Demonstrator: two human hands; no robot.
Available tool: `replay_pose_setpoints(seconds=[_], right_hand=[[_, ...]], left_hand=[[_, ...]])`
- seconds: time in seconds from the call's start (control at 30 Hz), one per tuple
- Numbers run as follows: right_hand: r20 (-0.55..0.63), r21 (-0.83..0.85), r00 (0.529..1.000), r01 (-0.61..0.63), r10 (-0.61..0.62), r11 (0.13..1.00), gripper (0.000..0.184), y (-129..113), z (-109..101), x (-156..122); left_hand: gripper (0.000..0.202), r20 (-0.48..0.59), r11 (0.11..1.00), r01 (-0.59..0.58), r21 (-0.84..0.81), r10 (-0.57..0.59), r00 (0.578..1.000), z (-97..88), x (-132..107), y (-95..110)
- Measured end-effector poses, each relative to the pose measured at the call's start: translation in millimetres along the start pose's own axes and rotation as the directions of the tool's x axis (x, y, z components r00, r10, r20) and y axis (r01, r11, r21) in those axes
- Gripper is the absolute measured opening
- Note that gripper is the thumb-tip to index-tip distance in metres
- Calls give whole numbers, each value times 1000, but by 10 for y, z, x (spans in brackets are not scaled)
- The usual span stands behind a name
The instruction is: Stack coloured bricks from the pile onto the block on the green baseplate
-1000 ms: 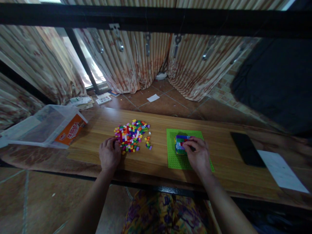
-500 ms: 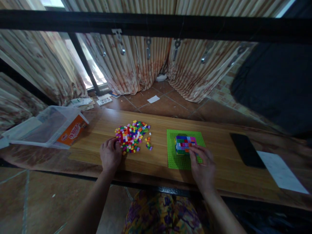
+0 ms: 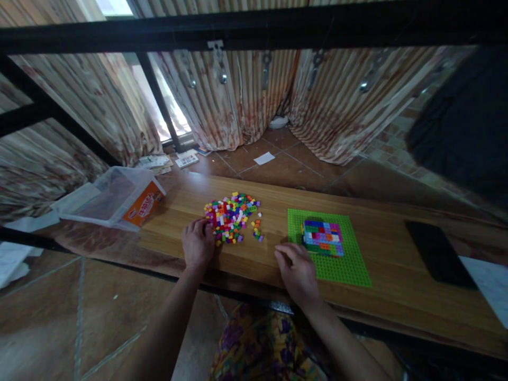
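Note:
My left hand [image 3: 198, 242] rests at the left edge of a pile of small coloured toy bricks [image 3: 234, 217]. Its fingers are curled in; whatever they hold, if anything, is hidden. My right hand [image 3: 297, 272] is over the wood just left of the green baseplate [image 3: 355, 270], its wrist side nearer me. Its thumb and index finger are slightly apart, with nothing visible between them. On the baseplate stands a block built of many-coloured bricks [image 3: 323, 238]. A few loose bricks [image 3: 257, 231] lie between the pile and my right hand.
A clear plastic box [image 3: 99, 203] with an orange label stands at the table's left end. To the right lie a black phone-like slab [image 3: 438, 254] and a white sheet [image 3: 486, 288]. A dark metal bar [image 3: 254, 32] crosses above, before striped curtains [image 3: 246, 106].
My right hand has left the brick block and moved left, off the baseplate. The left hand stays by the pile. The whole view has shifted, so things appear farther right.

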State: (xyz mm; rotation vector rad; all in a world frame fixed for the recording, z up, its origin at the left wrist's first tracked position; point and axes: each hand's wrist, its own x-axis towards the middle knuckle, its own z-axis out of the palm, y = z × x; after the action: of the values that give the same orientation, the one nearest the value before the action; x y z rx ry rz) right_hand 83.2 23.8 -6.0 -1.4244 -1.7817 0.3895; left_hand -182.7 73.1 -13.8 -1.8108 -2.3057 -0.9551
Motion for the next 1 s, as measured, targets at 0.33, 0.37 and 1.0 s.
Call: replay_pose_setpoints(seconds=[0.33, 0.37, 1.0], right_hand=[[130, -198, 992, 33, -7, 980, 20, -91, 357, 335], [136, -207, 991, 34, -6, 978, 19, -91, 376, 346], [-111, -199, 994, -5, -18, 980, 22, 145, -464, 56]], left_hand=[[27, 8, 1000, 16, -24, -15, 1000, -10, -7, 19], [27, 9, 1000, 16, -22, -16, 1000, -8, -6, 17], [27, -4, 1000, -8, -16, 8, 1000, 10, 1, -16]])
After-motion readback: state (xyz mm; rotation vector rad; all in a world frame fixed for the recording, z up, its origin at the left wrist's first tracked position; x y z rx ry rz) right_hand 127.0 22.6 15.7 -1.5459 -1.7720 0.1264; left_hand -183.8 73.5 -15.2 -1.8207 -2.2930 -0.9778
